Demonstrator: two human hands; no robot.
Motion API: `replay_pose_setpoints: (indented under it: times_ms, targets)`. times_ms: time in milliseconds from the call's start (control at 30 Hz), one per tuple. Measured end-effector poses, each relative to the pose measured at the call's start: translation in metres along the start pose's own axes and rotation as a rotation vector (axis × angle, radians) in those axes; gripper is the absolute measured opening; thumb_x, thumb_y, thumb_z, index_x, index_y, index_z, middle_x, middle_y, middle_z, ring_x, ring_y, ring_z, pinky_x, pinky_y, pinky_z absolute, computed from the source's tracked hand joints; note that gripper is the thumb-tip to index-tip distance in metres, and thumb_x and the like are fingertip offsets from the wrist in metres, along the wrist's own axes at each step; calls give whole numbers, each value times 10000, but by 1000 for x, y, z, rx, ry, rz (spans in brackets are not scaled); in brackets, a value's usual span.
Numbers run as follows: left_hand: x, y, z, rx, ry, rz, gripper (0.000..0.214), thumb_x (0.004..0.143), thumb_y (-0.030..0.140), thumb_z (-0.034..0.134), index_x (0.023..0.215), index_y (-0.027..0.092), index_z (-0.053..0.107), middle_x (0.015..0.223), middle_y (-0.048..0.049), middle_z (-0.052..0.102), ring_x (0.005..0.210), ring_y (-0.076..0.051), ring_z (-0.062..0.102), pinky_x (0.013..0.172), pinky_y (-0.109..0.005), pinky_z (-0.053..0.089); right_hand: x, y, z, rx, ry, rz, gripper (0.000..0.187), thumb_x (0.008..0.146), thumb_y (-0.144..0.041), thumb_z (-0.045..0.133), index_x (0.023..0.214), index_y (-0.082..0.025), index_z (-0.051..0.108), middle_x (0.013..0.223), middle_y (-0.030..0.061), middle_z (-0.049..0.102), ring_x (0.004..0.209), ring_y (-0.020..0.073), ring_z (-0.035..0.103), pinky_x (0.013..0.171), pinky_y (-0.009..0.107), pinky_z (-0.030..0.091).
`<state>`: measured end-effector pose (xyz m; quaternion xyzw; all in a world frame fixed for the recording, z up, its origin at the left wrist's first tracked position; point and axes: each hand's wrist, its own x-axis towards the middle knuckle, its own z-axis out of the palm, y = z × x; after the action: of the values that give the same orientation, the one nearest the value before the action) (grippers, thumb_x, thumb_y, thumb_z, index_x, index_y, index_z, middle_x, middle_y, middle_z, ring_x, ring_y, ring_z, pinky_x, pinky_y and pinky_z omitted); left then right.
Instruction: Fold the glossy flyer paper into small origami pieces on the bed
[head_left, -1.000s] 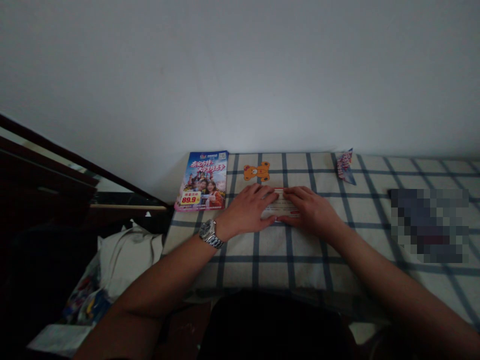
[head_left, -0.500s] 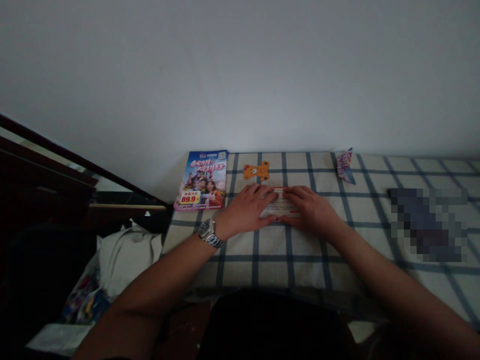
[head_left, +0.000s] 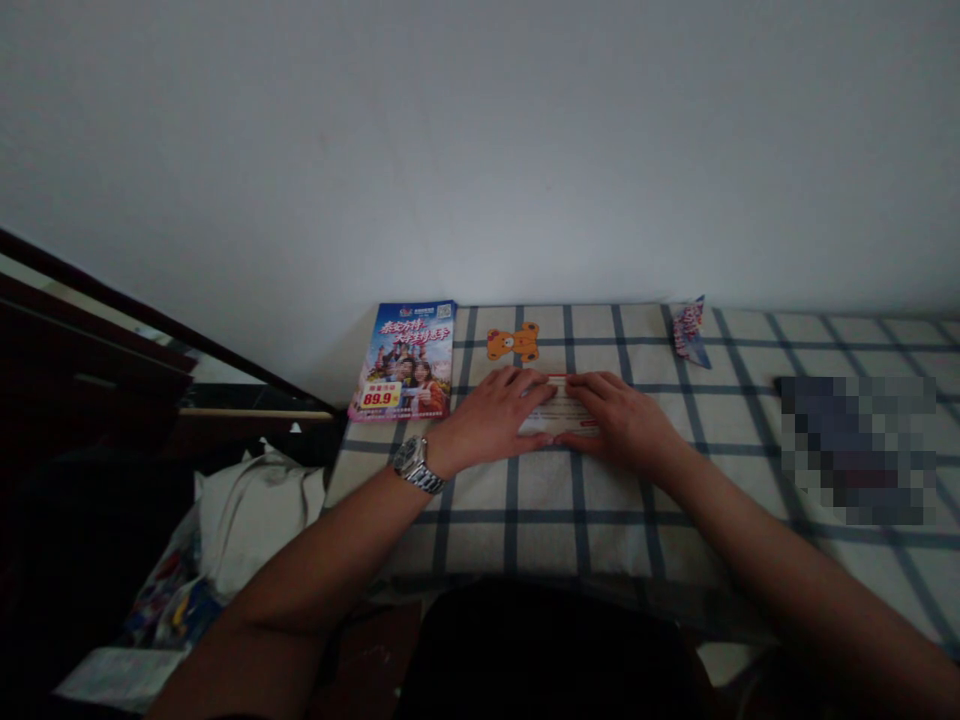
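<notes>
A small white sheet of printed paper (head_left: 568,411) with red marks lies flat on the checked cloth in front of me. My left hand (head_left: 501,415) rests over its left part, the thumb at the near edge and the fingertips toward the far edge. Mirroring it on the right side, my right hand (head_left: 616,418) holds the sheet with its thumb near and its fingers at the far edge. Both hands cover much of the paper, and the two thumb tips almost meet. On my left wrist is a metal watch (head_left: 418,465).
Left of my hands lies a stack of colourful flyers (head_left: 405,362). A bear picture (head_left: 513,343) is beyond the paper. Toward the back right stands a folded piece of printed paper (head_left: 691,333). A blurred dark object (head_left: 855,450) lies farther right. A wall (head_left: 525,150) borders the cloth's far edge.
Almost nothing differs. My left wrist has shifted very slightly left, while both hands stay on the paper in the same place.
</notes>
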<state>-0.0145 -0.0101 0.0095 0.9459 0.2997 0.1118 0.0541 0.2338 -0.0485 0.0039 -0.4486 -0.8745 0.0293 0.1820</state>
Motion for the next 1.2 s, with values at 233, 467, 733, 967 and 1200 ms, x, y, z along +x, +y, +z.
replay_pose_setpoints:
  times_ms: [233, 467, 733, 967, 1200]
  targets:
    - [0, -1, 3, -20, 22, -9, 643, 951, 552, 708, 1466, 216, 519, 1445, -114, 549, 1323, -324, 490, 1162, -502, 433, 0, 1, -2, -3, -18, 4, 506, 907, -465, 784, 1293, -166, 650, 1332, 180, 684, 1233, 373, 648, 1011, 547, 610]
    - [1, 2, 3, -15, 26, -21, 641, 938, 543, 708, 1455, 209, 530, 1426, -111, 555, 1290, -320, 498, 1141, -494, 448, -1, 3, 2, -7, -10, 14, 505, 905, -494, 780, 1298, -208, 644, 1319, 159, 683, 1228, 373, 647, 992, 559, 614]
    - [0, 4, 5, -21, 40, -44, 625, 947, 561, 688, 1446, 216, 538, 1423, -111, 557, 1298, -328, 500, 1162, -512, 426, -1, 1, 1, 1, 3, 3, 505, 917, -511, 764, 1299, -200, 648, 1311, 164, 688, 1240, 373, 645, 1009, 551, 607]
    - [2, 7, 4, -25, 43, -56, 624, 934, 545, 715, 1429, 206, 543, 1402, -112, 560, 1306, -321, 502, 1182, -502, 417, -1, 1, 2, -11, -10, -3, 539, 931, -536, 740, 1315, -172, 637, 1327, 182, 679, 1231, 377, 645, 1011, 565, 603]
    - [2, 5, 6, -20, 67, -40, 635, 902, 516, 746, 1417, 205, 543, 1452, -117, 542, 1347, -328, 492, 1198, -504, 414, -1, 3, 2, -2, 0, -14, 510, 923, -498, 760, 1298, -175, 643, 1324, 183, 680, 1223, 376, 652, 999, 563, 611]
